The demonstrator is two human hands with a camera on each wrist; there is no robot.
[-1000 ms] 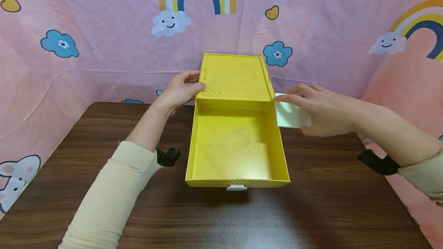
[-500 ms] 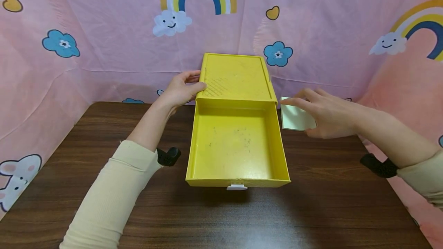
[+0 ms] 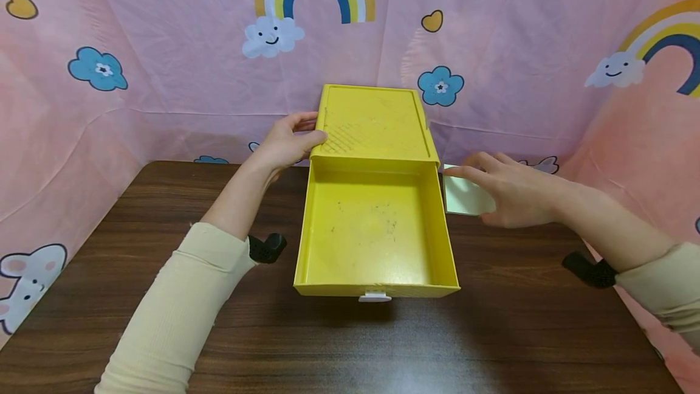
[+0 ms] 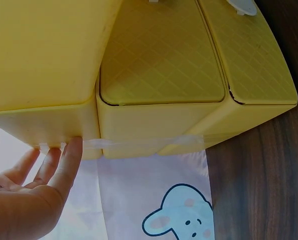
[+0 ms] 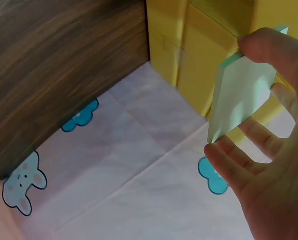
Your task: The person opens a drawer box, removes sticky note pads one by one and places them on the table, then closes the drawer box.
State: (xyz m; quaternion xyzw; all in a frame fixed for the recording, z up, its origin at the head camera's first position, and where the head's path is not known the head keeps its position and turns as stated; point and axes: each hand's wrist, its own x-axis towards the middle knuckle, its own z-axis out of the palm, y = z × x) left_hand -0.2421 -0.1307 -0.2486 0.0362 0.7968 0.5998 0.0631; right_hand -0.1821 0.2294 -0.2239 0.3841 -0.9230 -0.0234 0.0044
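A yellow drawer cabinet (image 3: pixel 377 117) stands at the back of the table, with its top drawer (image 3: pixel 366 230) pulled out towards me. Nothing but small dark marks shows on the drawer floor. My left hand (image 3: pixel 287 141) steadies the cabinet at its left side, thumb over the top edge and fingertips against the side wall (image 4: pixel 43 127). To the right of the cabinet, my right hand (image 3: pixel 511 193) holds a pale green pad of sticky notes (image 5: pixel 241 95) between thumb and fingers. The pad is a square block, held by its edges, apart from the cabinet.
Lower drawers (image 4: pixel 161 60) with a diamond-patterned front sit beneath the open one, closed. A white handle (image 3: pixel 374 298) juts from the open drawer's front. Dark wood table (image 3: pixel 350 351) lies around the cabinet, and a pink printed cloth (image 3: pixel 191 65) hangs behind.
My right hand has moved the sticky note pad slightly right and then down, away from the cabinet's side. The left hand and the drawer have stayed in place.
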